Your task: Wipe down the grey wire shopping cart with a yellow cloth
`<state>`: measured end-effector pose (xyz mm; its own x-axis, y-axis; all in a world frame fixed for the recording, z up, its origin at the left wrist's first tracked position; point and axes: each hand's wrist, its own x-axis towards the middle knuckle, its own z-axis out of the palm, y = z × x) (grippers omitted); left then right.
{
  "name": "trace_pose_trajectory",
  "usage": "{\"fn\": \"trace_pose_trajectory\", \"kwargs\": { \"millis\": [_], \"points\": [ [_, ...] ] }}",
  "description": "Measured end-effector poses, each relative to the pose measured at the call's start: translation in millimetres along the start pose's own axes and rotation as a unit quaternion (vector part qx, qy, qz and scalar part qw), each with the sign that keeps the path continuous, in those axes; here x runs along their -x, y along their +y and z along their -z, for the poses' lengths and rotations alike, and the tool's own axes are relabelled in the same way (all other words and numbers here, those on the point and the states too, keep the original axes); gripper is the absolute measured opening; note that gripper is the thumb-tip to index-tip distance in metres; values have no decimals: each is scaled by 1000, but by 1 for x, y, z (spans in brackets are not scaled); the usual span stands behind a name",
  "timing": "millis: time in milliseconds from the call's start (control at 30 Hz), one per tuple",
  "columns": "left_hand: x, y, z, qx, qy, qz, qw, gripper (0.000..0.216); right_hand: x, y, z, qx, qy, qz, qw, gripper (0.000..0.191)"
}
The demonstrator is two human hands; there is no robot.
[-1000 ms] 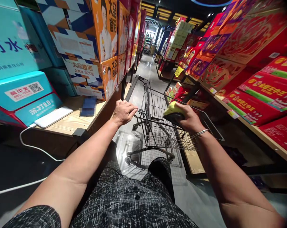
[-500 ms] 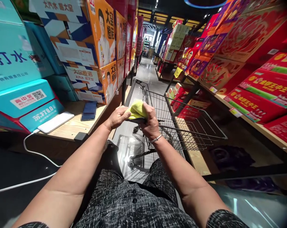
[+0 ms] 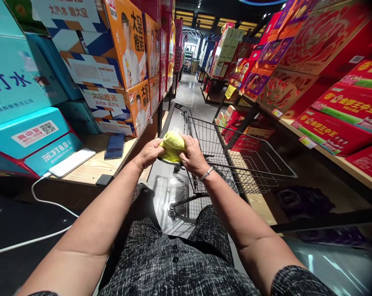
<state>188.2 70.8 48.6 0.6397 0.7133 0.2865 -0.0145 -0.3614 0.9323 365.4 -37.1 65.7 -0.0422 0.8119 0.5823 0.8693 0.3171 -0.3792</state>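
A yellow cloth (image 3: 172, 145) is bunched on the handle end of a black wire shopping cart (image 3: 235, 164) that stands in the aisle in front of me. My left hand (image 3: 149, 153) grips the cloth's left side, fingers curled round it and the cart handle beneath. My right hand (image 3: 192, 155), with a thin bracelet at the wrist, is closed on the cloth's right side. The two hands touch through the cloth. The cart basket holds nothing that I can see.
A wooden shelf (image 3: 93, 162) on the left carries teal and orange boxes, a white phone (image 3: 70, 162) on a cable and a dark blue booklet (image 3: 114, 146). Red gift boxes (image 3: 336, 123) fill the shelves on the right. A glossy floor (image 3: 188, 92) runs ahead.
One second ago my right hand held the cloth out over the cart's right rim; it has moved left to the handle, where both hands now hold the cloth.
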Motion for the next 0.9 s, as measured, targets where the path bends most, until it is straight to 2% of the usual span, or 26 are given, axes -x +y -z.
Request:
{"fn": "trace_pose_trajectory", "kwargs": {
  "millis": [133, 233, 333, 400, 500, 600, 667, 733, 833, 900],
  "points": [
    [2, 7, -1, 108, -15, 14, 994, 44, 0, -8, -4, 75, 56, -9, 996, 60],
    [7, 13, 2, 173, -44, 18, 984, 56, 8, -11, -18, 102, 51, -13, 993, 61],
    [10, 18, 3, 185, -79, 12, 979, 67, 18, -12, -30, 109, 53, 9, 993, 66],
    [9, 18, 0, 169, -58, 13, 984, 69, 25, -14, -31, 116, 56, 26, 991, 68],
    [5, 14, -5, 139, -25, 9, 990, 67, 25, -17, -14, 103, 36, 24, 994, 71],
    [3, 10, -5, 126, -43, 1, 991, 63, 6, -12, 17, 62, 8, 9, 998, 81],
    [3, 9, -1, 127, -69, 1, 989, 61, -15, -4, 36, 28, -26, 23, 999, 93],
    [4, 9, 4, 129, -88, 5, 988, 59, -38, 4, 48, -23, -95, 57, 994, 107],
    [5, 9, 8, 113, -86, -13, 990, 50, -55, 8, 49, -116, -222, 89, 964, 113],
    [5, 7, 6, 93, -67, -38, 993, 40, -53, 2, 41, -157, -268, 92, 946, 110]
  ]
}}
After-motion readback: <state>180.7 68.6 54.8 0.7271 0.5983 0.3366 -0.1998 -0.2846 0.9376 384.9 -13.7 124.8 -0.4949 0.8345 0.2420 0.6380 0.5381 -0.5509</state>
